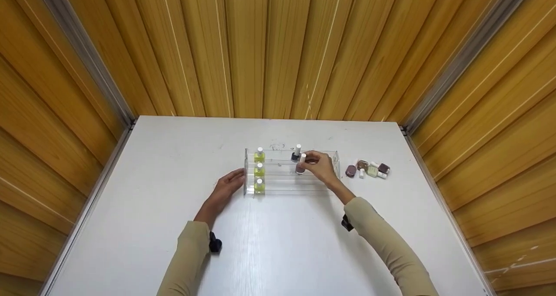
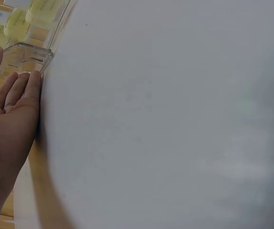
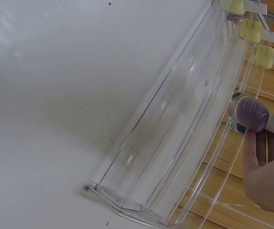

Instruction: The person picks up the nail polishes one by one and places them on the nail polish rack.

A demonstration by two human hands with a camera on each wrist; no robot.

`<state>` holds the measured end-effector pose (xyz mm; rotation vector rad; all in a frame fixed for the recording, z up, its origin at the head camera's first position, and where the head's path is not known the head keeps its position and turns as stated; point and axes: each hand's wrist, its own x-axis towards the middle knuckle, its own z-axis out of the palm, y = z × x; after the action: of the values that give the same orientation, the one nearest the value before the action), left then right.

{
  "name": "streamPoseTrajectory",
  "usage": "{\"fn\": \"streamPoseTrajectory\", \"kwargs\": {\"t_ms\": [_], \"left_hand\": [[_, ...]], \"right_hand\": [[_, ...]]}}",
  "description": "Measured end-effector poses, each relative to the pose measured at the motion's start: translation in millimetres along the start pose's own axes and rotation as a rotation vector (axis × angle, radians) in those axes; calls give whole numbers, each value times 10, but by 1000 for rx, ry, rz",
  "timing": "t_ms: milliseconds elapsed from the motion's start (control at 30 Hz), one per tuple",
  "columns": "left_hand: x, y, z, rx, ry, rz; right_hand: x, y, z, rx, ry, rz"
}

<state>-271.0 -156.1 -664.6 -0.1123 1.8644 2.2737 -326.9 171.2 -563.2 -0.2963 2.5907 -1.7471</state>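
Observation:
A clear stepped rack [image 1: 286,185] stands on the white table. My right hand [image 1: 320,166] pinches the white cap of a mauve nail polish bottle [image 3: 252,113], holding it over the rack's middle tier. Just behind it, a dark teal nail polish bottle [image 1: 295,157] stands on the back tier. Three yellow nail polish bottles [image 1: 259,187] with white caps line the rack's left side, one on each tier. My left hand [image 1: 229,185] rests beside the rack's left end, fingers fairly straight, the fingertips at the clear end panel; the left wrist view shows this hand [image 2: 15,119] too.
Right of the rack lies a loose group of nail polish bottles: a mauve one [image 1: 351,171], a brown one [image 1: 362,165], a pale green one [image 1: 372,170] and a dark one [image 1: 384,168]. Wood-patterned walls [image 1: 243,48] enclose the table's back and sides.

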Motion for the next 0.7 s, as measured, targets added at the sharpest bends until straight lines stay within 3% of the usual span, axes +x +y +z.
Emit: {"fn": "streamPoseTrajectory", "kwargs": {"t_ms": [167, 367, 700], "left_hand": [[-7, -7, -11, -14, -9, 15], [-10, -29, -15, -18, -9, 12], [-18, 9, -20, -8, -24, 9]], "right_hand": [[-16, -13, 75, -3, 0, -60], [-14, 128, 120, 1, -32, -29], [-26, 142, 100, 17, -75, -42]]}}
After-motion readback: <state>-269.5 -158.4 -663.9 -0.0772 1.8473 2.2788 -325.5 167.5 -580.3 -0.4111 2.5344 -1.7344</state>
